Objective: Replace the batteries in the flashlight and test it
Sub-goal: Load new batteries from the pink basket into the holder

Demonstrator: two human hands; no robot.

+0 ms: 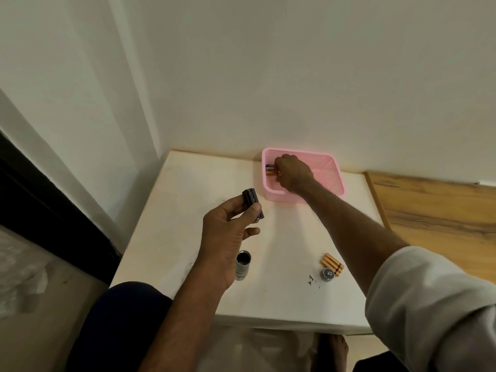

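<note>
My left hand [228, 229] holds a black battery holder [252, 201] above the middle of the white table [171, 237]. Just below that hand the silver flashlight body [243, 265] stands upright with its open end up. My right hand [294, 171] reaches into the pink basket [332, 181] at the back of the table, fingers closed on copper-and-black batteries [271, 169]. Three gold batteries [332, 264] lie side by side at the front right, with the round flashlight cap [328, 274] touching them.
A wooden surface [440, 208] adjoins the table on the right. White walls rise behind and to the left. Small dark specks [311, 280] lie near the cap. My knee [126, 318] is at the table's front left corner.
</note>
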